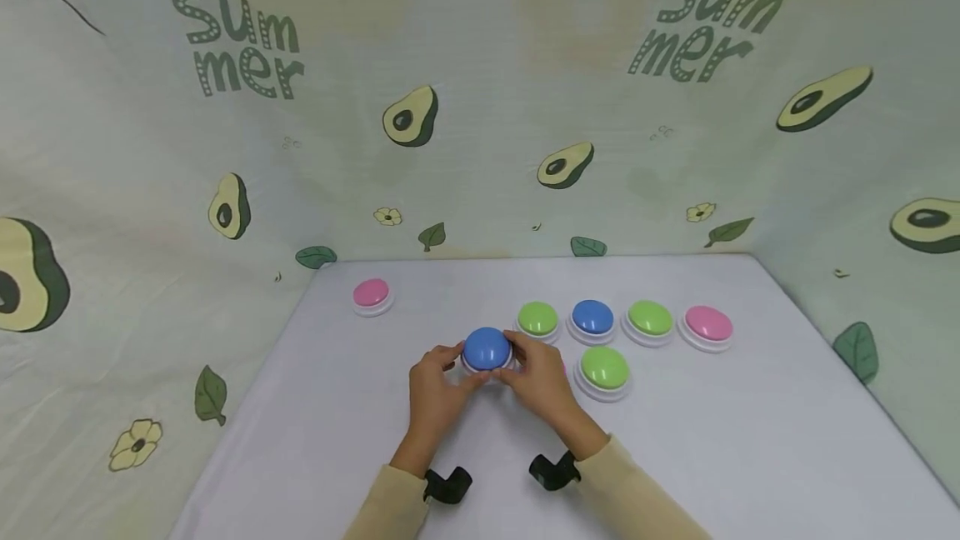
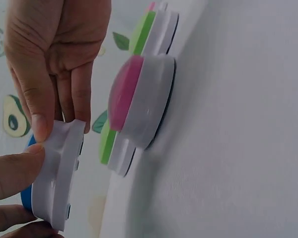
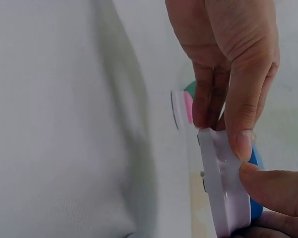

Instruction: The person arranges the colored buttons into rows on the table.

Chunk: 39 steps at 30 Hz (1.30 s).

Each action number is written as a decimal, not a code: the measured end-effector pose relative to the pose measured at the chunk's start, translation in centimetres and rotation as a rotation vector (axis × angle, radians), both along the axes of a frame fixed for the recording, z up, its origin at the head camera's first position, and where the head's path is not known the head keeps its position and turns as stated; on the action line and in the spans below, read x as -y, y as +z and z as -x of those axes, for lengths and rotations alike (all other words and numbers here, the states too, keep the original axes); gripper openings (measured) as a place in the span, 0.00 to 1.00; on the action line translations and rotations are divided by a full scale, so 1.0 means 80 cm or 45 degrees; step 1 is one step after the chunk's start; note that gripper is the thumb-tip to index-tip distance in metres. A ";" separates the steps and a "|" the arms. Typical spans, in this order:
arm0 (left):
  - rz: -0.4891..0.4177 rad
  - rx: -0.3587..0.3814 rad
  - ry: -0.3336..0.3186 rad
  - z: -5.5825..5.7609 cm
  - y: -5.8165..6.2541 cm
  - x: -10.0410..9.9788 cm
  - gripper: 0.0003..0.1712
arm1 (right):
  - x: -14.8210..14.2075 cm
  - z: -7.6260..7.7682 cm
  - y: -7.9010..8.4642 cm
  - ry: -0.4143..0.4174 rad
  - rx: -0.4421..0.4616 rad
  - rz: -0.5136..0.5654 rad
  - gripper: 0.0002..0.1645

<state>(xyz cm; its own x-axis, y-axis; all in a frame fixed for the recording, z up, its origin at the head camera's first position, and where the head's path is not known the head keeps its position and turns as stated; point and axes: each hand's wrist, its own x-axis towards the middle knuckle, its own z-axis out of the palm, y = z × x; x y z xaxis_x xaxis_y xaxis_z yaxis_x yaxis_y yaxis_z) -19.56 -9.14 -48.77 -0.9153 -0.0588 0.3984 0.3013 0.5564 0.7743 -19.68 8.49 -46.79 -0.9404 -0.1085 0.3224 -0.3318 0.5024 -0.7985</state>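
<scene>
Both hands hold a blue push button (image 1: 486, 348) with a round white base, raised off the white table. My left hand (image 1: 437, 392) grips its left side and my right hand (image 1: 542, 382) its right side. Their thumbs meet at the near edge of the base, as the left wrist view shows with the left thumb (image 2: 17, 171) against the white base (image 2: 54, 173). Small feet show on the underside in both wrist views. Right behind the right hand is a pink button (image 2: 126, 94), mostly hidden in the head view.
A green button (image 1: 604, 368) stands right of the right hand. Behind it are a green button (image 1: 537, 319), a blue button (image 1: 592, 317), another green button (image 1: 649, 319) and a pink button (image 1: 708, 324). Another pink button (image 1: 371, 293) stands far left. A printed cloth (image 1: 480, 40) hangs behind the table.
</scene>
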 end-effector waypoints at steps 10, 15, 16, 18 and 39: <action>0.042 -0.078 -0.103 -0.013 0.004 -0.056 0.36 | -0.058 -0.025 0.005 -0.078 0.023 0.039 0.35; 0.014 -0.097 -0.226 -0.016 0.008 -0.092 0.36 | -0.097 -0.030 0.013 -0.116 0.087 0.052 0.37; 0.006 -0.100 -0.255 -0.017 0.008 -0.099 0.36 | -0.106 -0.031 0.014 -0.127 0.090 0.048 0.38; -0.031 -0.102 -0.314 -0.016 0.007 -0.112 0.35 | -0.122 -0.033 0.016 -0.148 0.100 0.041 0.38; -0.170 0.335 -0.799 -0.036 0.009 -0.236 0.48 | -0.250 -0.058 0.015 -0.330 0.210 -0.106 0.46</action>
